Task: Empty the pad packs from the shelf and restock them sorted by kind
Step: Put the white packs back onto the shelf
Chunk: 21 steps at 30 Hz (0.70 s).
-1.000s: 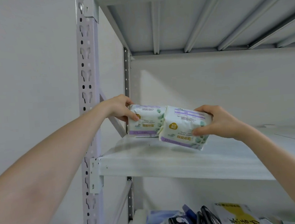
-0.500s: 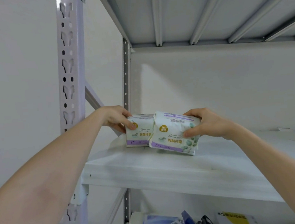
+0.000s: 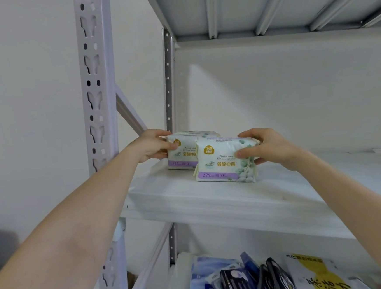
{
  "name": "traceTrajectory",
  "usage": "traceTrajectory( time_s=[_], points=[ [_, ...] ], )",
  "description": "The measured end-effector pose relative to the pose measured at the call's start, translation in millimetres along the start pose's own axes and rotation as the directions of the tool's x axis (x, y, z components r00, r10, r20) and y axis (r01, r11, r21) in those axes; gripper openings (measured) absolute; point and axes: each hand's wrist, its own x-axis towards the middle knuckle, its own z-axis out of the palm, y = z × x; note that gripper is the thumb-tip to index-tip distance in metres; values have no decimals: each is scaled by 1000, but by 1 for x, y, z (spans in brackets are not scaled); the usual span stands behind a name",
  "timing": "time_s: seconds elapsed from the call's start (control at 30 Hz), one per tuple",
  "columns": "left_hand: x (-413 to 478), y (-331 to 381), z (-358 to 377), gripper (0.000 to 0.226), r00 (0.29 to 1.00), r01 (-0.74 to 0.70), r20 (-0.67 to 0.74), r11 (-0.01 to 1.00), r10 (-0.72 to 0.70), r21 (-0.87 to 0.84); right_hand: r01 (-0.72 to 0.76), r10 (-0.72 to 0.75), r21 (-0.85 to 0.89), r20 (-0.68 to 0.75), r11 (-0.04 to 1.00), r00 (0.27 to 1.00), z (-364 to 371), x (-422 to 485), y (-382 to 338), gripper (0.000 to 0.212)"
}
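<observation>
Two matching white pad packs with purple bands and green leaf print stand on the white shelf board (image 3: 212, 202). My left hand (image 3: 153, 145) grips the left end of the rear pack (image 3: 183, 156), which sits by the back left post. My right hand (image 3: 267, 146) grips the right end of the front pack (image 3: 223, 164), thumb on its face. The front pack stands upright on the board and overlaps the rear pack's right side.
The shelf's front left upright (image 3: 98, 106) and a diagonal brace (image 3: 130, 112) stand beside my left arm. The shelf above (image 3: 265, 4) hangs overhead. On the lower shelf lie blue packs (image 3: 204, 280), dark packs (image 3: 259, 278) and a white-and-yellow pack (image 3: 320, 275).
My right hand has lowered the tilted front pack until it stands upright on the board. The rear pack has stayed by the post. My view has moved closer and lower.
</observation>
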Motion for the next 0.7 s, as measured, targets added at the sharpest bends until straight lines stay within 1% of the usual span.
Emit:
traceTrajectory(
  time_s=[0.07, 0.2, 0.27, 0.33, 0.43, 0.5, 0.57, 0.63, 0.7],
  points=[
    [-5, -7, 2, 61, 999, -14, -34, 998, 12, -69, -22, 22, 42, -21, 999, 1000, 3, -2, 1, 66],
    [-25, -16, 6, 32, 998, -29, -52, 991, 22, -130, -64, 74, 143, -64, 988, 995, 11, -6, 2, 79],
    [-38, -19, 8, 27, 999, -18, -44, 988, 11, -151, -79, 93, 182, -72, 980, 993, 17, -7, -1, 85],
    [-51, -21, 8, 29, 1000, -4, 24, 992, 7, -124, -88, 105, 209, -72, 974, 992, 26, -7, -7, 89],
    [-65, -23, 6, 30, 990, -21, 136, 997, 31, -78, -96, 114, 226, -67, 969, 991, 40, -6, -19, 89],
    [-69, -24, 4, 24, 988, -39, 144, 996, 50, -78, -93, 111, 241, -61, 966, 992, 50, -4, -26, 82],
    [-70, -24, 4, 30, 989, -53, 136, 996, 62, -70, -89, 105, 252, -51, 964, 993, 59, -2, -32, 76],
    [-71, -22, 4, 38, 989, -57, 133, 997, 64, -60, -96, 112, 256, -48, 962, 993, 66, 0, -35, 80],
    [-73, -21, 5, 38, 990, -61, 121, 996, 69, -73, -99, 117, 269, -51, 958, 992, 70, 1, -37, 83]
  ],
)
